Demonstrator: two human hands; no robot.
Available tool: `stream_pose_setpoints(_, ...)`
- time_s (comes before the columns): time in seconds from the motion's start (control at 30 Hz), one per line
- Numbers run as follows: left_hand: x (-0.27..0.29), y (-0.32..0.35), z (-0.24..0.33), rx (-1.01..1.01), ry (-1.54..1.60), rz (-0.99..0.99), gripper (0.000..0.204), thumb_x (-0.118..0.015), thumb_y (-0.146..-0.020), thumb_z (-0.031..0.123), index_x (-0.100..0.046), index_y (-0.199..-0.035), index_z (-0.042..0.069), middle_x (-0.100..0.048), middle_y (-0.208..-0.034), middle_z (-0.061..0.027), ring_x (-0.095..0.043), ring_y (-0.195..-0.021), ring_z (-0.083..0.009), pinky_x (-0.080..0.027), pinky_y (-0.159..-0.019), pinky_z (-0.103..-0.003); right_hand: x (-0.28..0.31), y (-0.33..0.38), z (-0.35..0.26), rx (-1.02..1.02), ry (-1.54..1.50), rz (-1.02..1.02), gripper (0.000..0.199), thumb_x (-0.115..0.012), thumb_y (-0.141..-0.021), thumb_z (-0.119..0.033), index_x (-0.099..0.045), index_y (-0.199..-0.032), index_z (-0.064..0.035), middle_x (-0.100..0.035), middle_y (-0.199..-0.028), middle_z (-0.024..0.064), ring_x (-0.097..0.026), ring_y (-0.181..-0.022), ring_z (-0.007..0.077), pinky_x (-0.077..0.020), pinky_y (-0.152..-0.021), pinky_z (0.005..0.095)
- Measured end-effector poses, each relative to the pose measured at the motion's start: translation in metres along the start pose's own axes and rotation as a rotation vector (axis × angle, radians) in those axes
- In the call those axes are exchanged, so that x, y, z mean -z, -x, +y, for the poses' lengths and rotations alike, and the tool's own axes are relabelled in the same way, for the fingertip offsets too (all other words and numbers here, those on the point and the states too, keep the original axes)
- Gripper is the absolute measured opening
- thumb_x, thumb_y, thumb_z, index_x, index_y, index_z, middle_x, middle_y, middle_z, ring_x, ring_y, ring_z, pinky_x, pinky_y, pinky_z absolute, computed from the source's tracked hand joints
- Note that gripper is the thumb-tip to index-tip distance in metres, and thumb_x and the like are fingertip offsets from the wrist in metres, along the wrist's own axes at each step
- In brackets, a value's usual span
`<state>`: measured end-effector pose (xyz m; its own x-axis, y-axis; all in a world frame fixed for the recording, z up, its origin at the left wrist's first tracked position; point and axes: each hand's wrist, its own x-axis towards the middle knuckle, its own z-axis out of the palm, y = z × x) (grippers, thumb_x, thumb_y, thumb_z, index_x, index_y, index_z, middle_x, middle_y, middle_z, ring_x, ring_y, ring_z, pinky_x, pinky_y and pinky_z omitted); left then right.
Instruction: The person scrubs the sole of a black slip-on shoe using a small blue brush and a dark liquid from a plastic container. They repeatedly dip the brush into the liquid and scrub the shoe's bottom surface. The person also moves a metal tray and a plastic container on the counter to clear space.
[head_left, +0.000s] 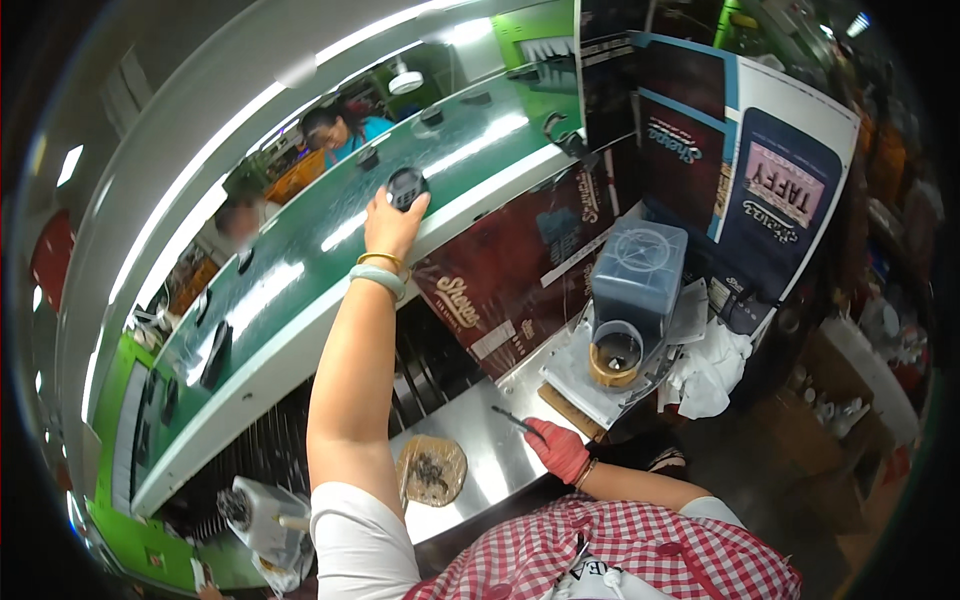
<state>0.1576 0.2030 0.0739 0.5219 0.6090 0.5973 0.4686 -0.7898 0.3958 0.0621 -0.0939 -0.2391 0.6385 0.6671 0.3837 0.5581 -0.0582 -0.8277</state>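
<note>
My left hand point(392, 228) is bare and reaches far forward over a green conveyor belt point(465, 128). Its fingers are closed on a black rounded piece point(407, 187) at the belt's near edge; its exact kind is unclear. A pink-red glove covers my right hand point(562, 452), low above a metal bench point(488, 455). That hand grips a thin dark stick-like tool point(515, 416), pointing up and left; the tool's other end is hidden in the fist. Left of it on the bench lies a round tan pad with dark smears point(432, 470).
Several black shoe-sole-like pieces point(217, 352) lie along the belt. A blue-grey plastic container point(640, 265) stands right of centre, behind a small gold-rimmed cup point(614, 358). White crumpled cloth point(708, 370) lies beside it. A person in blue point(345, 135) sits across the belt.
</note>
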Motion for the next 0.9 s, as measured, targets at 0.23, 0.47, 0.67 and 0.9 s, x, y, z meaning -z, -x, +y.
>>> stream_pose_setpoints(0.23, -0.034, -0.032, 0.016, 0.253, -0.255, -0.394, 0.072, -0.053, -0.078, 0.059, -0.039, -0.136, 0.020, -0.049, -0.132, -0.0119, -0.042, -0.124, -0.0341, -0.026, -0.104, -0.046, 0.009, 0.004, 0.008, -0.074, 0.031, 0.040, 0.038, -0.052, -0.087, -0.025, -0.053, -0.118, -0.0032, -0.062, -0.081, 0.0207, -0.061, -0.070, 0.0346, -0.0491, -0.064, 0.0410)
stream_pose_setpoints(0.47, -0.019, -0.024, -0.010, 0.285, 0.261, -0.077, 0.061, -0.050, -0.080, 0.055, -0.054, -0.125, 0.015, -0.057, -0.122, -0.0139, -0.051, -0.114, -0.0340, -0.036, -0.097, -0.039, 0.006, 0.001, 0.003, 0.057, 0.069, 0.042, 0.043, -0.051, -0.086, -0.021, -0.048, -0.126, -0.0045, -0.058, -0.066, 0.0174, -0.058, -0.059, 0.0339, -0.0460, -0.055, 0.0423)
stream_pose_setpoints(0.67, 0.046, 0.093, 0.001, -0.101, 0.730, 0.387, 0.051, -0.058, -0.087, 0.031, -0.051, -0.123, -0.004, -0.059, -0.107, -0.0143, -0.055, -0.095, -0.0174, -0.043, -0.084, -0.028, -0.014, 0.007, 0.033, -0.034, -0.083, 0.022, 0.047, -0.048, -0.091, -0.023, -0.036, -0.135, -0.0088, -0.063, -0.074, 0.0138, -0.060, -0.059, 0.0299, -0.0465, -0.055, 0.0383)
stream_pose_setpoints(0.9, 0.102, 0.365, -0.054, -0.171, 0.374, 0.117, 0.062, -0.064, -0.079, 0.018, -0.040, -0.131, -0.004, -0.043, -0.129, -0.0242, -0.043, -0.120, -0.0377, -0.031, -0.102, -0.040, -0.012, 0.015, 0.036, -0.228, -0.782, 0.023, 0.057, -0.039, -0.095, -0.009, -0.015, -0.145, -0.0188, -0.055, -0.111, 0.0101, -0.045, -0.053, 0.0031, -0.0457, -0.050, 0.0206)
